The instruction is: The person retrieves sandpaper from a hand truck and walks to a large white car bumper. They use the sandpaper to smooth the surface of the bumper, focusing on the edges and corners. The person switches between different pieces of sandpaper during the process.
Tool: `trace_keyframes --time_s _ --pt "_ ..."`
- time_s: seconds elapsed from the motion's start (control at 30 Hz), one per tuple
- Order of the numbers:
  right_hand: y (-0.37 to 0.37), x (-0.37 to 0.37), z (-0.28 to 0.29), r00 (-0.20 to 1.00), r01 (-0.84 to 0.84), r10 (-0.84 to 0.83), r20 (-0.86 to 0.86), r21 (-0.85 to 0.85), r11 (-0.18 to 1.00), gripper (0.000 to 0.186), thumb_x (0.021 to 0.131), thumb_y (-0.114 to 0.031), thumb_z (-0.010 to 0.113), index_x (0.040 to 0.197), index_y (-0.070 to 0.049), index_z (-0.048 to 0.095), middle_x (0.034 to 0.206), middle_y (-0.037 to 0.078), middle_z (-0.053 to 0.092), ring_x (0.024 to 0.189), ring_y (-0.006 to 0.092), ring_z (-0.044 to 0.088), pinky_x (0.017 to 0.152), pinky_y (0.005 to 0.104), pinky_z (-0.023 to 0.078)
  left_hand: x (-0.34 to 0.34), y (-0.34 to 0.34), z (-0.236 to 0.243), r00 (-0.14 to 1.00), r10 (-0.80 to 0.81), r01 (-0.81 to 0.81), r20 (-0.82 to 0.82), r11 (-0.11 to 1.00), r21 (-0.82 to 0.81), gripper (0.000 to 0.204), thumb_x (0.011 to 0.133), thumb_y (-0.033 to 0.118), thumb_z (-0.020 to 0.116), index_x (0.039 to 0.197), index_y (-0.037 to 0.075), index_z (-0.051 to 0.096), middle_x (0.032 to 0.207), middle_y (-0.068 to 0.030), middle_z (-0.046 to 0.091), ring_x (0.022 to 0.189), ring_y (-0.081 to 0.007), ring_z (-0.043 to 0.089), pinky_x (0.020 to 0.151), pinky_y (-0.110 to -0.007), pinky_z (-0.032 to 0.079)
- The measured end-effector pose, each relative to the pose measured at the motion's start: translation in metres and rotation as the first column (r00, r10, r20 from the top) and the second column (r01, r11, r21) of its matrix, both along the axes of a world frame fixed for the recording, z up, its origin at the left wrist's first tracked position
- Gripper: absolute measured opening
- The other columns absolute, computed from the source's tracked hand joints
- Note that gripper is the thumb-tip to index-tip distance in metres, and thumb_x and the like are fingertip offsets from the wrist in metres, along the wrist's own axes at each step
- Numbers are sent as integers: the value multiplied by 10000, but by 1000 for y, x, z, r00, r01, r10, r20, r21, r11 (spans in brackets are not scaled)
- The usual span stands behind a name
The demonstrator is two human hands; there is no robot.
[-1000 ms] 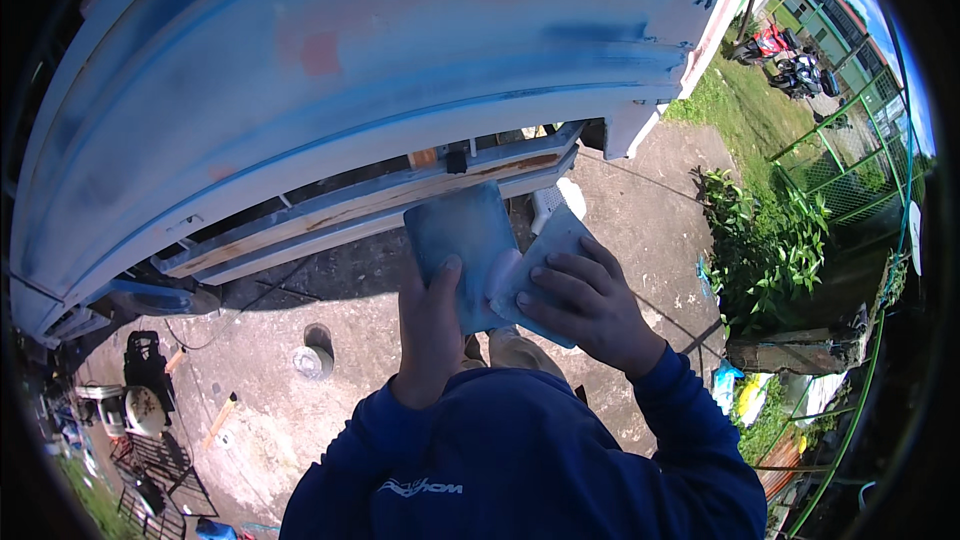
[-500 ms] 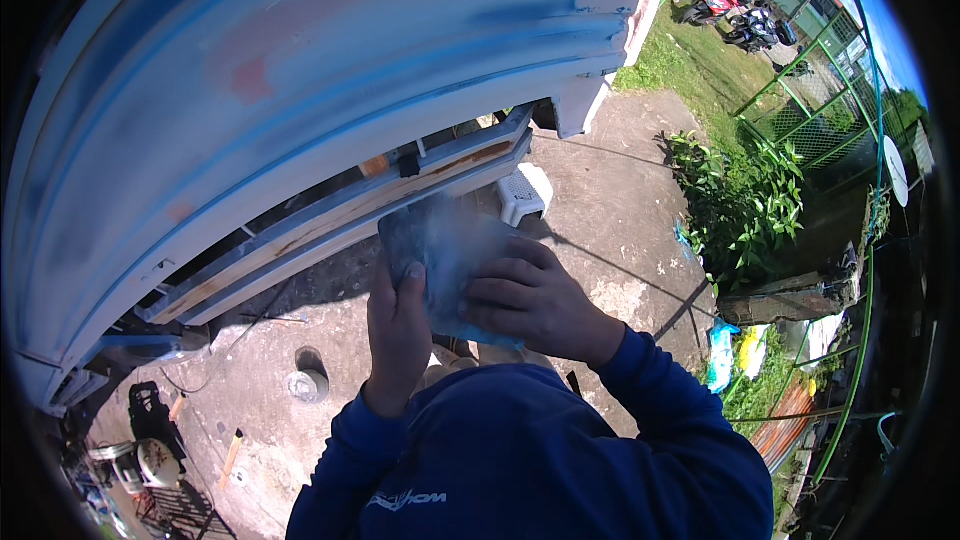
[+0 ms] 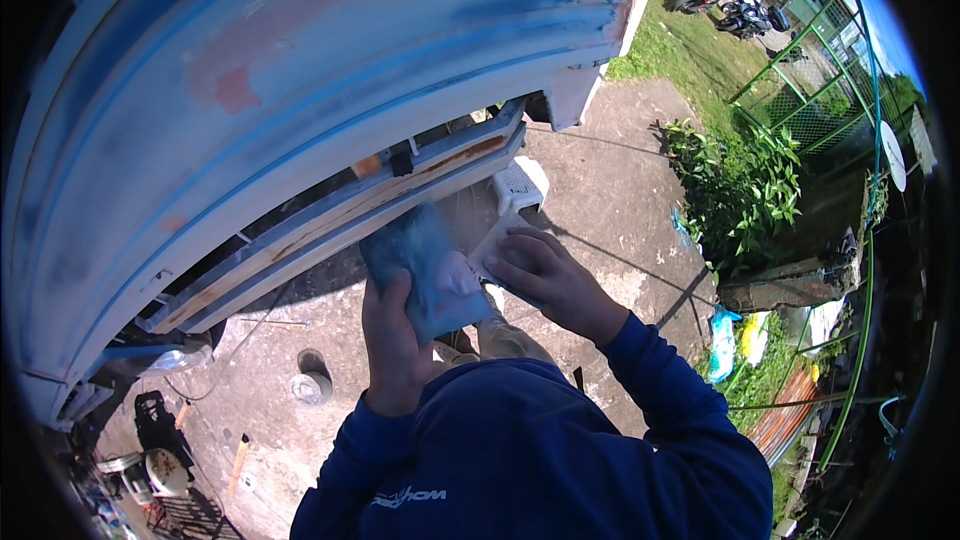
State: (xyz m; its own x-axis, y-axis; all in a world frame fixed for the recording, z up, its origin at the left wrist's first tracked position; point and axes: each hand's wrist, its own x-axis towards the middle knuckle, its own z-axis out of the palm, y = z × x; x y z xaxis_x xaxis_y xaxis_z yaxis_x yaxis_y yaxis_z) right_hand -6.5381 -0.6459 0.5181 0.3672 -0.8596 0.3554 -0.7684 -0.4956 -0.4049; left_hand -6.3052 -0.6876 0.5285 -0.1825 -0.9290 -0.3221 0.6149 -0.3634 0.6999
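Two hands: both were on one blue-stained sheet [image 3: 425, 275], held up just below the painted panel [image 3: 300, 70], over the concrete [image 3: 600, 190] far beneath.
Left hand [image 3: 392, 345]: I saw its fingers curled shut around the sheet's lower edge, thumb on the front.
Right hand [image 3: 545, 275]: its fingers lay bent over the sheet's pale right fold [image 3: 495, 245], pressing rather than pinching.
Sheet risk: I judged the right-hand hold the weak one; a gust or a tug could pull the fold free.
Height risk: a dropped sheet would fall well down, near the white stool [image 3: 522, 183].
Panel risk: the wooden rail [image 3: 330, 220] sat close, so a snag seemed possible.
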Motion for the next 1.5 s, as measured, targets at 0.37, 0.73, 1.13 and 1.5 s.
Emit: trace_keyframes --time_s 0.37,0.73,1.13,1.5 --pt "2 -5 42 970 -82 36 -238 -186 979 434 777 -203 742 1200 -291 703 1268 -22 593 1242 228 562 1134 530 378 -2 -1 4 965 -23 73 260 980 -183 361 1029 115 496 1360 -25 475 1193 -138 623 1040 -174 637 897 -329 532" --pt "1 39 39 972 -198 181 -148 -113 974 355 735 -175 748 1086 -228 737 1195 -29 645 1207 188 580 1124 501 379 4 -9 9 713 62 265 698 899 -350 378 1041 149 501 1375 -28 482 985 -262 675 899 -311 706 806 -388 522" --pt "2 50 14 988 -55 44 150 74 996 511 805 -35 753 1282 -182 639 1381 179 493 1322 424 469 1048 502 483 11 -8 13 981 112 -104 -157 993 59 358 1019 111 523 1360 17 469 1263 -135 579 1125 -238 639 862 -336 574" --pt "-26 10 43 952 -123 63 -301 -185 975 445 782 -218 764 1214 -298 691 1282 -12 573 1274 225 527 1146 549 376 30 -13 10 978 43 -13 204 989 -145 352 1021 125 511 1356 24 473 1210 -103 597 1095 -181 632 900 -324 560"
